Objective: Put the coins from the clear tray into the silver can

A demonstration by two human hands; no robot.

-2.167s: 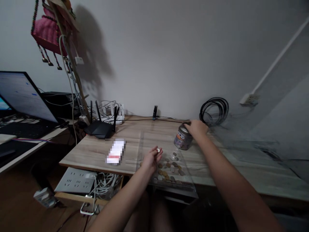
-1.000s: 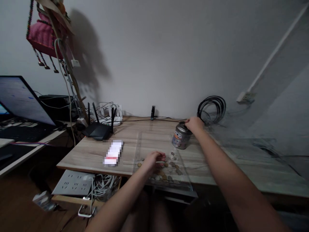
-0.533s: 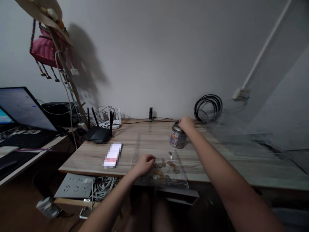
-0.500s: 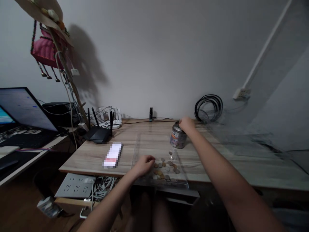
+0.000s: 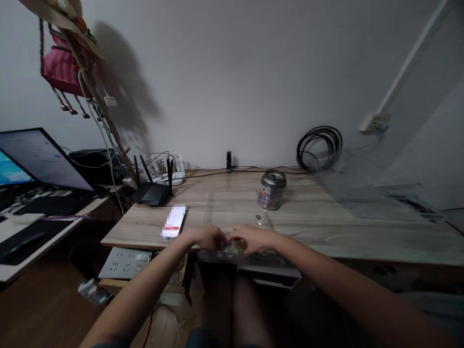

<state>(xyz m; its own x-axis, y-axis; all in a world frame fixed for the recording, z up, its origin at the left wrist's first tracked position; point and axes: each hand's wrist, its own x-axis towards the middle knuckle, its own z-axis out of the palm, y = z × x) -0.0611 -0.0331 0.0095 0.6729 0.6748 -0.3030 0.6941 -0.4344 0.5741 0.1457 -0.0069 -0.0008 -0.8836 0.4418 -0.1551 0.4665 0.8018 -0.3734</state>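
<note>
My left hand [image 5: 211, 237] is low over a clear plastic tray [image 5: 208, 208] at the desk's front edge. Its fingers are curled in, and what they hold, if anything, is hidden. My right hand [image 5: 251, 239] is beside it, fingertips bent together and close to the left ones; I cannot make out anything small between them. Coins [image 5: 239, 245] show under and between the hands, most of them covered. A few more coins [image 5: 259, 219] lie farther back. Behind them stands an upright tin can [image 5: 271, 192] with a cartoon print and a slot in its lid, touched by neither hand.
A phone [image 5: 174, 221] lies to the left, before a black router [image 5: 152, 192]. A small dark bottle [image 5: 228, 161] and a coiled black cable [image 5: 319, 147] are by the wall. Below the desk, an open drawer [image 5: 174, 289] holds a power strip [image 5: 125, 262].
My right hand has left the tin can's lid and come down toward me to the coins beside my left hand. The view has shifted slightly.
</note>
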